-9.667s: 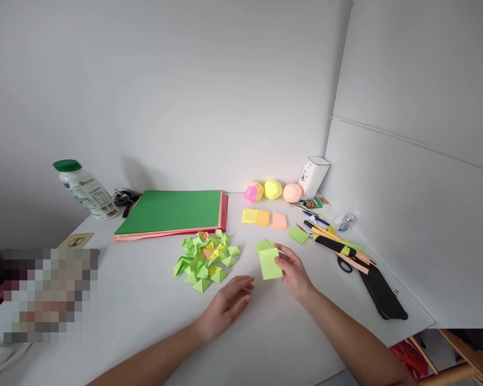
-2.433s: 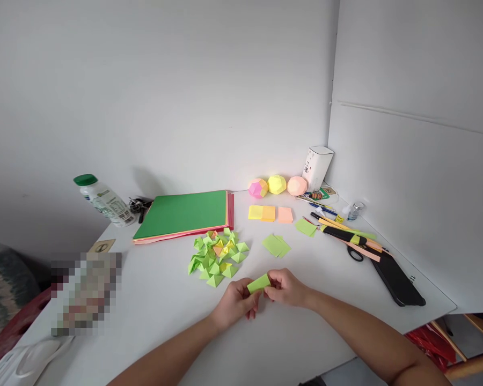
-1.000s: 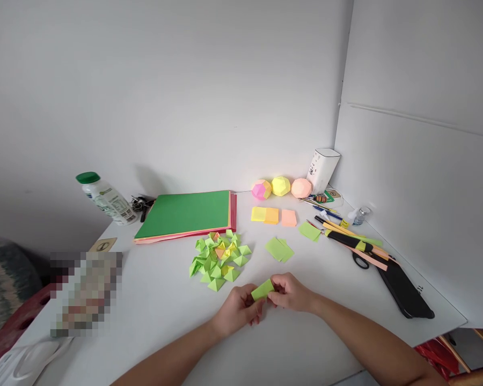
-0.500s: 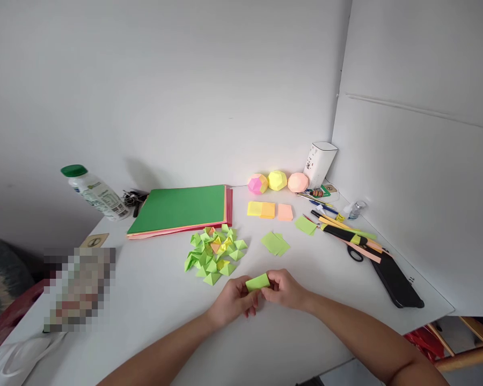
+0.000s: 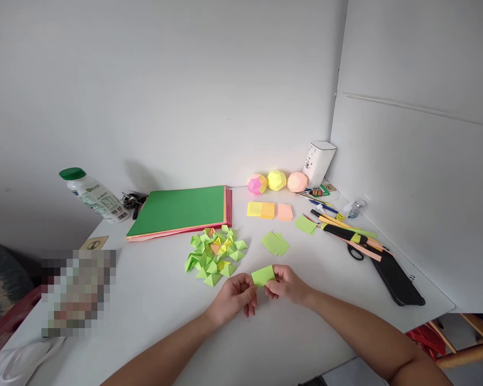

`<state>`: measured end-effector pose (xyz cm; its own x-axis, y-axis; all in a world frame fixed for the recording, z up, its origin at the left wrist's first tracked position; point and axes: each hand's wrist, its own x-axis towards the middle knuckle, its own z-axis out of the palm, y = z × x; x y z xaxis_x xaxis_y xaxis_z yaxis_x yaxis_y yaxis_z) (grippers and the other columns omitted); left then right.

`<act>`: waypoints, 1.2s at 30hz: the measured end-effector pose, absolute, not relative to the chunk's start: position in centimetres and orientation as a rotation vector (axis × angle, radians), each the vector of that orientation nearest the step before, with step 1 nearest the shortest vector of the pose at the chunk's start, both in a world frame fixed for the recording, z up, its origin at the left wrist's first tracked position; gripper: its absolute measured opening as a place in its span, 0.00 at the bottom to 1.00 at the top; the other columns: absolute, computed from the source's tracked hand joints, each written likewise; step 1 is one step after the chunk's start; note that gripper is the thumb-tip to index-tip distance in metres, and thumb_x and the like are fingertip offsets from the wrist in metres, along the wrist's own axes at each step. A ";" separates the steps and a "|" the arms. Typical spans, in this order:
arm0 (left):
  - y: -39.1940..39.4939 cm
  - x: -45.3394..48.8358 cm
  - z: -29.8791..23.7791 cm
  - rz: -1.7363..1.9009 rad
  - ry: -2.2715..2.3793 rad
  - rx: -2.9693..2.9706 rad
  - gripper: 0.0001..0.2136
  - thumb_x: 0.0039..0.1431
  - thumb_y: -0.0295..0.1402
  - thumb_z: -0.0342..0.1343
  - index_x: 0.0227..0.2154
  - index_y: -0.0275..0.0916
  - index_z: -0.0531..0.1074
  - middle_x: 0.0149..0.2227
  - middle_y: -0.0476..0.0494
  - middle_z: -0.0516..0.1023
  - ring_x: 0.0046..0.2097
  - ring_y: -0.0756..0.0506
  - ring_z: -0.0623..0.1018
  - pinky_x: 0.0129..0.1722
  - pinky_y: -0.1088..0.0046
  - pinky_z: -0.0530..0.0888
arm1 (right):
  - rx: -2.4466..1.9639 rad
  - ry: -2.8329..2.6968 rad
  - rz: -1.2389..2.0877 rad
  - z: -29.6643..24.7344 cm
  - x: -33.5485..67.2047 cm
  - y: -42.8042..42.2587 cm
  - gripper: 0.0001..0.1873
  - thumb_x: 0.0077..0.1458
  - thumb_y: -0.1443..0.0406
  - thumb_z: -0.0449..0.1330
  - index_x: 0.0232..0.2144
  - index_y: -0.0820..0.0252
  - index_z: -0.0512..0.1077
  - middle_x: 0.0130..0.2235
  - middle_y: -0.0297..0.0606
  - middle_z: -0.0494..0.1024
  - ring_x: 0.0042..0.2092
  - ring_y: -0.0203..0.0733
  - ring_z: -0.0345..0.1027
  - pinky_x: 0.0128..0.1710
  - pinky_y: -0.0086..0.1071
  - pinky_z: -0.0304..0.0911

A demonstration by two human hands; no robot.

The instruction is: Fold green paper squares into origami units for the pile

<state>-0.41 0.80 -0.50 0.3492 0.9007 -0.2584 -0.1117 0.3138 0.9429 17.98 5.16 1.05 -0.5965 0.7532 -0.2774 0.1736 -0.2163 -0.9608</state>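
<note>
A small light-green paper piece (image 5: 263, 275) is held up between my two hands, its flat face turned towards me. My right hand (image 5: 290, 284) pinches its right edge, thumb in front and fingers behind. At the lower left corner, my left hand (image 5: 236, 296) has thumb and curled fingers closed on the paper. Just beyond the hands lie a few flat green paper squares (image 5: 274, 244). Left of them is a heap of folded green paper units (image 5: 209, 257), with some yellow and orange ones among them.
Coloured paper sheets (image 5: 181, 212) are stacked at the back left, beside a bottle (image 5: 96, 198). Three paper balls (image 5: 276, 180) line the wall behind yellow and pink squares (image 5: 285, 212). A cutter (image 5: 342, 234), scissors (image 5: 355, 252) and a black case (image 5: 398, 281) lie right.
The green paper has been raised slightly and shifted right, and more of its face shows. My hands have moved a little apart.
</note>
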 end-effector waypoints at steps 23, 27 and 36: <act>0.4 -0.2 0.1 0.743 0.994 1.146 0.12 0.54 0.40 0.54 0.28 0.36 0.64 0.21 0.50 0.72 0.19 0.52 0.72 0.18 0.77 0.66 | -1.059 -1.689 1.834 0.8 17.9 4.8 0.03 0.42 0.71 0.54 0.24 0.64 0.67 0.21 0.30 0.68 0.22 0.30 0.57 0.20 0.24 0.53; 0.5 -0.5 -0.1 0.792 0.961 1.089 0.11 0.54 0.39 0.54 0.28 0.37 0.62 0.21 0.50 0.73 0.19 0.51 0.72 0.18 0.77 0.66 | -1.050 -1.625 1.869 0.5 18.2 5.6 0.02 0.42 0.70 0.55 0.24 0.64 0.65 0.22 0.31 0.70 0.22 0.31 0.61 0.22 0.26 0.58; 0.9 -0.8 0.0 0.839 0.897 1.020 0.11 0.52 0.36 0.56 0.27 0.37 0.60 0.21 0.49 0.73 0.19 0.50 0.73 0.17 0.76 0.68 | -0.840 -1.517 1.879 0.5 18.5 6.0 0.13 0.50 0.61 0.59 0.36 0.60 0.61 0.27 0.29 0.68 0.23 0.31 0.64 0.25 0.29 0.62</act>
